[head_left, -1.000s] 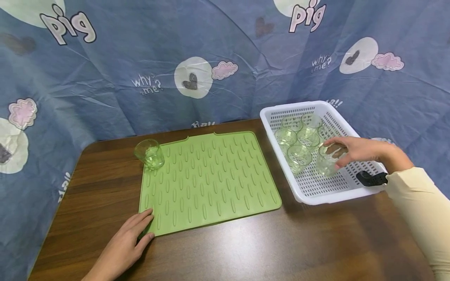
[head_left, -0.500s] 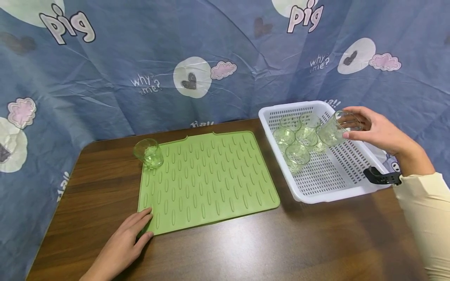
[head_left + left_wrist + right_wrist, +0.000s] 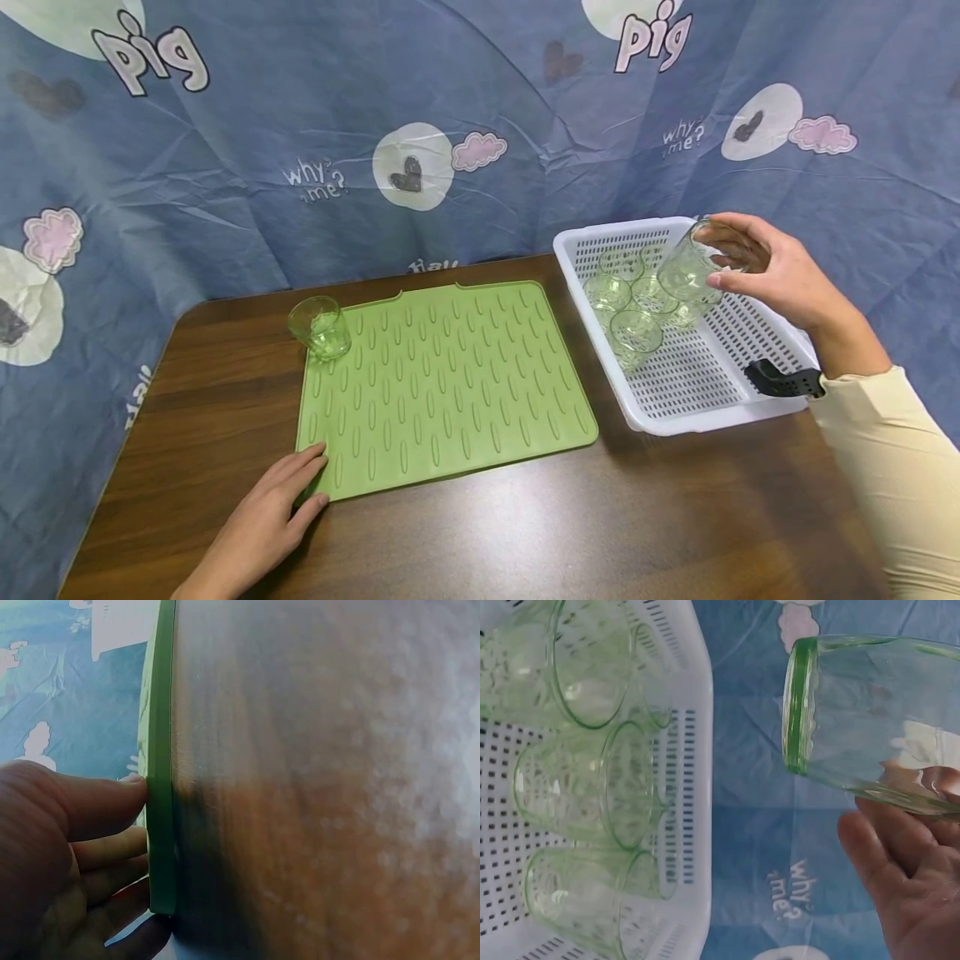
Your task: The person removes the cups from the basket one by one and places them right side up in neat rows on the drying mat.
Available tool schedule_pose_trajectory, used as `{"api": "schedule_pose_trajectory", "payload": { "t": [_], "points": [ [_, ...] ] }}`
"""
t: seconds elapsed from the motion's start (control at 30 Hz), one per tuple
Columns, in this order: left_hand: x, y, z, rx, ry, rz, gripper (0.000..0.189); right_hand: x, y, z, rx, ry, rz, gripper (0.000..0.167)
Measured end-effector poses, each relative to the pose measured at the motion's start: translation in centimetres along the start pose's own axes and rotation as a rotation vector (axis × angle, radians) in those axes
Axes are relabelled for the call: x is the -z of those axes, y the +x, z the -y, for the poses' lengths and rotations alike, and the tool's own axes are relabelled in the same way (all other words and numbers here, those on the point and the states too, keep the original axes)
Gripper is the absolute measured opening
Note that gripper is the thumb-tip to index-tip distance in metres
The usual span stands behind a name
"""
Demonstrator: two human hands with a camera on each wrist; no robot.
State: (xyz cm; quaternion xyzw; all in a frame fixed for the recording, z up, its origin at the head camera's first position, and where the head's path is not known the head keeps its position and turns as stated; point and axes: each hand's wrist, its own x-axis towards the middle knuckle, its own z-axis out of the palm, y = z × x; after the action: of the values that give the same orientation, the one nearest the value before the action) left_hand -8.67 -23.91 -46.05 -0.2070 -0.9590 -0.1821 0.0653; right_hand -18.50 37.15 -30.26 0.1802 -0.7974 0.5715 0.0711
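Observation:
My right hand (image 3: pixel 787 271) grips a clear green-tinted drinking glass (image 3: pixel 684 271), raised over the basket's back half. Tilted, its thick green base points down and left. In the right wrist view, the held glass (image 3: pixel 862 712) appears beside the basket, fingers along its side. Several matching glasses (image 3: pixel 636 335) stand mouth-up in the white plastic basket (image 3: pixel 610 367). At the front left corner of the green ribbed mat (image 3: pixel 450 392) rests my left hand (image 3: pixel 258 521), fingers relaxed; its thumb and fingers touch the mat's edge in the left wrist view. Another glass (image 3: pixel 327 331) stands on the mat's back left corner.
The mat and basket sit on a brown wooden table (image 3: pixel 480 533), the basket to the right of the mat. Behind the table hangs a blue printed cloth (image 3: pixel 300 108). A black strap (image 3: pixel 783 382) is on my right wrist.
My right hand took hold of a glass in the basket, lifted it up and right, then shifted slightly left with it. My left hand has stayed on the mat's corner.

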Motion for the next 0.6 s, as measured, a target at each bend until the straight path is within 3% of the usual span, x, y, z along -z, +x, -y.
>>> {"api": "schedule_pose_trajectory", "payload": {
  "t": [0.17, 0.4, 0.6],
  "points": [
    [0.1, -0.1, 0.0, 0.002, 0.005, 0.010, 0.046, -0.5, 0.3, 0.1, -0.008, 0.069, 0.045, 0.066],
    [0.2, 0.0, -0.1, 0.011, -0.004, 0.024, 0.046, -1.4, 0.4, 0.8, -0.030, -0.203, 0.025, 0.068],
    [0.1, -0.1, 0.0, -0.012, -0.014, -0.021, 0.045, -3.0, 1.5, 1.9, -0.071, -0.290, 0.049, 0.072]
  ]
}}
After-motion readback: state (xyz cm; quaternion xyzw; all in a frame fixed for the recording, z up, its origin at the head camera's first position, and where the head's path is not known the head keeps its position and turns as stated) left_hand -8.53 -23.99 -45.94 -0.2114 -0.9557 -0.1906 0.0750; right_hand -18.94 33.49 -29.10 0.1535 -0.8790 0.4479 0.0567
